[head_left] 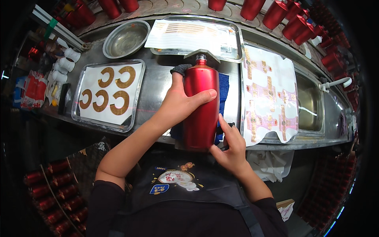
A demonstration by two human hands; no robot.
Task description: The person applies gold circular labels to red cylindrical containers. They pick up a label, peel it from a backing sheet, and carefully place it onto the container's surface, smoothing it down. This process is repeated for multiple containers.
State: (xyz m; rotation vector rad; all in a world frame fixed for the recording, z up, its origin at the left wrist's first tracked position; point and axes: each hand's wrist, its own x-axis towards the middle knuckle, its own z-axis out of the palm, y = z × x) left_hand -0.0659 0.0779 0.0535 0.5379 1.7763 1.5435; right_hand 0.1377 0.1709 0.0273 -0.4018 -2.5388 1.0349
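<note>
- The steel worktop (152, 85) spreads out behind and to both sides of the red bottle.
- A white sheet with pink and gold decals (272, 106) lies to the right of the bottle, well apart from it.
- A metal tray (139, 89) sits to the left of the bottle.
- The red bottle (201, 106) is in the hands in front of the person's apron, its clear neck pointing away from the body; whether its base touches anything, I cannot tell.
- The left hand (179, 96) is closed around the bottle's upper left side: the thumb lies across the front face, and the other fingers wrap behind, mostly hidden by the bottle.
- The right hand (232, 148) is at the bottle's lower right edge, part-way open. Its thumb touches near the base and its index finger reaches up along the side; the remaining fingers are partly hidden, so I cannot tell whether it grips or merely steadies.
- A blue cloth (224, 89) shows from behind the bottle's right side.
- Gold C-shaped pieces (105, 101) lie on white backing, left of the bottle.
- A dark finger covering (180, 69) shows beside the bottle's left shoulder.
</note>
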